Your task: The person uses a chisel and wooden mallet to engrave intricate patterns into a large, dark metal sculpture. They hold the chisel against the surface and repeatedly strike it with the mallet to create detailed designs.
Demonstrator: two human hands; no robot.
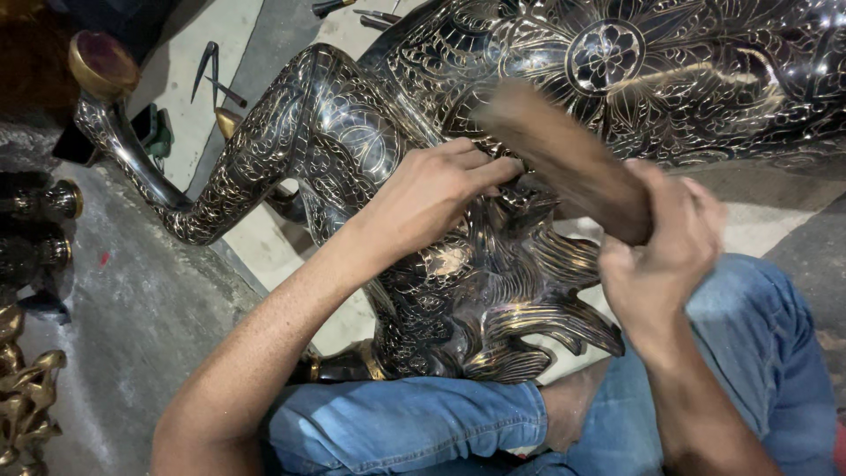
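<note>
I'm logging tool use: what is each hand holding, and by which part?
Right hand grips a blurred wooden mallet by its lower end. Left hand pinches something small against the engraved metal sculpture; what it is cannot be told.

A grey concrete floor [132, 326] is shown. At nine o'clock, dark and brass metal pieces [26, 388] are laid on it; at eleven o'clock, hand tools [211, 75] are scattered on a pale sheet [189, 53].

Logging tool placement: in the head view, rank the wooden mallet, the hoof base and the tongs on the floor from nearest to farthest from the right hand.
1. wooden mallet, in the right hand.
2. tongs, upper left on the floor.
3. hoof base, far upper left.
</note>
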